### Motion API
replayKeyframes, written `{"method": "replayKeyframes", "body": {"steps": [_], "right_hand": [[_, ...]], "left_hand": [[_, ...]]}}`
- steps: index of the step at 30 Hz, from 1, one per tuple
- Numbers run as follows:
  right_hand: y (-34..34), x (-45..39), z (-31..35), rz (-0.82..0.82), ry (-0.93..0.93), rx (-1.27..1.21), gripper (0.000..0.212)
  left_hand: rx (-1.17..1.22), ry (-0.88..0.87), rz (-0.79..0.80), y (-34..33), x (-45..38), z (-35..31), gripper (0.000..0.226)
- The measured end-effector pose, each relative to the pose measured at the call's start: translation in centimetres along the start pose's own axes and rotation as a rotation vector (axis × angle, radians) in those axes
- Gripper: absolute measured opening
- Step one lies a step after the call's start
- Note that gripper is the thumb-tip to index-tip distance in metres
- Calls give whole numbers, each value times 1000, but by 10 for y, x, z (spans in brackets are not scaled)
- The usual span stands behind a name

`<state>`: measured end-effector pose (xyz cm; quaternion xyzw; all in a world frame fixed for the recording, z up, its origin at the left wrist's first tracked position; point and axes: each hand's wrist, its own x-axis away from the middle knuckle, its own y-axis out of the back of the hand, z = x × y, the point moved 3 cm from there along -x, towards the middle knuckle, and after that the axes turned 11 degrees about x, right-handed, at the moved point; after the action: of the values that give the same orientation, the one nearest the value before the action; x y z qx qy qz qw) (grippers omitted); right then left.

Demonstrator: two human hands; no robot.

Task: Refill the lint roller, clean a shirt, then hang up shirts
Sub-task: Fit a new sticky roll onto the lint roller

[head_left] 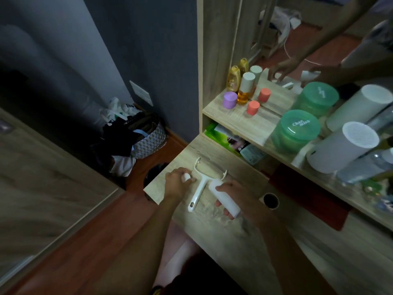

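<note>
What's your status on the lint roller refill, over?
Left hand grips a small white piece; right hand holds the white refill roll. Roller frame lies bare on the desk between them. Empty cardboard core stands aside, nothing blocking.

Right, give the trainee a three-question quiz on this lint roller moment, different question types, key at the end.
1. True or false: the lint roller frame lies on the table with no roll on it.
2. Which hand grips the white refill roll? A) left hand B) right hand
3. Fill in: the empty cardboard core stands on the table to the ____ of the right hand.

Key: 1 true; 2 B; 3 right
</note>
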<state>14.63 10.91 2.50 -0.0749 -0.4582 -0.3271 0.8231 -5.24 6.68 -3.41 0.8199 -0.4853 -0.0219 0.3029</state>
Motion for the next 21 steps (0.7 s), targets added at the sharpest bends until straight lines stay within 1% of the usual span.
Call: {"method": "replayKeyframes", "body": {"steps": [2, 5, 8, 9, 11, 12, 13, 14, 16, 17, 18, 19, 20, 21], "right_hand": [[0, -1, -4, 21, -19, -40, 32], [-4, -1, -11, 41, -28, -166, 27], [-11, -3, -16, -38, 24, -199, 26], [-14, 0, -15, -32, 16, -207, 27], [-18, -2, -13, 25, -40, -306, 33], [-20, -3, -10, 54, -53, -365, 35], [-21, -3, -6, 72, -53, -400, 34], [-23, -3, 0, 80, -30, -426, 30], [-30, -1, 13, 154, 49, -484, 22], [-35, 0, 19, 194, 103, -523, 18], [-35, -3, 21, 169, 216, -561, 14], [-35, -9, 22, 183, 317, -577, 16], [-36, -12, 20, 246, 414, -538, 30], [-35, -16, 16, 296, 497, -440, 44]], "left_hand": [[-124, -35, -4, -5, -4, 12, 26], [-150, -19, -26, -5, -3, 19, 40], [-195, -28, -32, 1, -5, 19, 53], [-186, -38, -56, 4, -3, 14, 55], [-74, -108, -122, 11, 6, -5, 49], [28, -130, -120, 13, 14, -16, 42], [158, -105, -64, 13, 24, -29, 38], [307, -45, 41, 11, 33, -40, 37], [541, 89, 253, 4, 47, -52, 37], [602, 125, 291, 2, 51, -53, 36], [634, 137, 280, 3, 53, -54, 37], [637, 141, 242, 6, 53, -53, 39], [630, 154, 191, 10, 52, -52, 41], [631, 166, 140, 13, 51, -51, 42]]}}
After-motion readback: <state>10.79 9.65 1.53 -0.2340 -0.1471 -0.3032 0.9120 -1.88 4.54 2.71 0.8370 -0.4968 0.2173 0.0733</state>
